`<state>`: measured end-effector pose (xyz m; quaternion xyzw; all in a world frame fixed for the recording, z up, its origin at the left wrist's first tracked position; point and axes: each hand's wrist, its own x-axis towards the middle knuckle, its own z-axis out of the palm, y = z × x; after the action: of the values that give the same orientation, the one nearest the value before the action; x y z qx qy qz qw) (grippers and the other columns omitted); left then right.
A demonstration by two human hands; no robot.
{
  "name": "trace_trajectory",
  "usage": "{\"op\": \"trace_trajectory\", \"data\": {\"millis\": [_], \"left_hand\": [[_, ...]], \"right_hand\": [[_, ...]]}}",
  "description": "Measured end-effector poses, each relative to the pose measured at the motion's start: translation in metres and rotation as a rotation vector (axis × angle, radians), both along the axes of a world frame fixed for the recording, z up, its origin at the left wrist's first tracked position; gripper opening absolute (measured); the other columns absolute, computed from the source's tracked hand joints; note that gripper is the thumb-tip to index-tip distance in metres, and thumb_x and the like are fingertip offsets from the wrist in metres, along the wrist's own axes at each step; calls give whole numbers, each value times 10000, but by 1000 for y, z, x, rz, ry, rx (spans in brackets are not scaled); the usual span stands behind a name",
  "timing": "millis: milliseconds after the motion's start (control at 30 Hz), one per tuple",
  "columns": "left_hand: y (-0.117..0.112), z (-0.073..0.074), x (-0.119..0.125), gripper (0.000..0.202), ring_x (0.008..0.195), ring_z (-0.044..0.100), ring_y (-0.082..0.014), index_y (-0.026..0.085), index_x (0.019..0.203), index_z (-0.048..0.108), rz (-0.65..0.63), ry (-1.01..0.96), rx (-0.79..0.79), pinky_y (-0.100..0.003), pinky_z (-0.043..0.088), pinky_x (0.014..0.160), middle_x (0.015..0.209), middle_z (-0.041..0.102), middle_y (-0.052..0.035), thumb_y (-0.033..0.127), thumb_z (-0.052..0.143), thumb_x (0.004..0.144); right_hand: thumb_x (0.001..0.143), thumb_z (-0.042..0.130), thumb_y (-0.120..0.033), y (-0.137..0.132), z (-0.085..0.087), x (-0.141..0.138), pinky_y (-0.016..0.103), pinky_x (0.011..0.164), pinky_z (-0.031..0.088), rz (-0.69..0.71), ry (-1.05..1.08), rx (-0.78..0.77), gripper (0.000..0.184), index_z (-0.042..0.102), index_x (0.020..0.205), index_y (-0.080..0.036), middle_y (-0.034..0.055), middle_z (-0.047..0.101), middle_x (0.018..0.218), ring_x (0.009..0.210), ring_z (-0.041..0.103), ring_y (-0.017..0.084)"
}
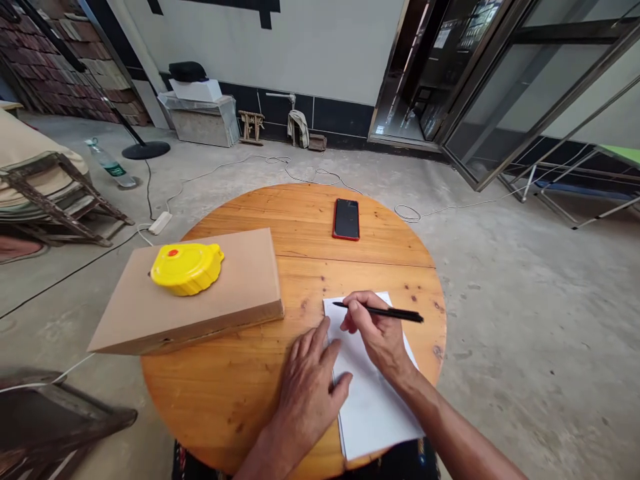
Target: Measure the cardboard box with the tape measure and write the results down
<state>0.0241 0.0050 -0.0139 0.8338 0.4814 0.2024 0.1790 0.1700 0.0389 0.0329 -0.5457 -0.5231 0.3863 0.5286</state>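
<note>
Between the fingers of my right hand [375,330] is a black pen [395,312], its tip pointing left over the upper part of a white sheet of paper [373,413]. Whether the tip touches the paper I cannot tell. My left hand [313,383] lies flat with its fingers apart, across the left edge of the paper and the wooden table. The paper seems to be a thin stack, lying near the table's front right edge. No writing can be made out on it.
On the round wooden table [235,393], a cardboard box [245,273] at the left bears a yellow tape measure case [187,267]. A phone [347,219] with a red edge lies at the back. A bottle [113,165], cables and a wooden chair [65,200] are on the floor.
</note>
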Motion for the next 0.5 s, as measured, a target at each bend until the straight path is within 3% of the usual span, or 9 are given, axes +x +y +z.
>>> {"op": "trace_trajectory", "data": {"millis": [200,500], "left_hand": [[4,4,2,343,1271,429,-332,227,1096,619,30,-1,-79,-527,386,1031,1456,469,-86,245,663,756],[4,-1,0,348,1276,427,-325,244,1124,618,30,-16,-95,-508,382,1038,1477,454,-39,283,642,779]], "right_hand": [[920,516,-378,12,-45,3,237,456,368,-32,-49,-89,232,619,830,-190,-64,472,506,438,429,106],[926,505,-307,12,-49,4,269,580,450,-25,-308,-1,204,657,844,-198,13,664,734,614,567,153]]}}
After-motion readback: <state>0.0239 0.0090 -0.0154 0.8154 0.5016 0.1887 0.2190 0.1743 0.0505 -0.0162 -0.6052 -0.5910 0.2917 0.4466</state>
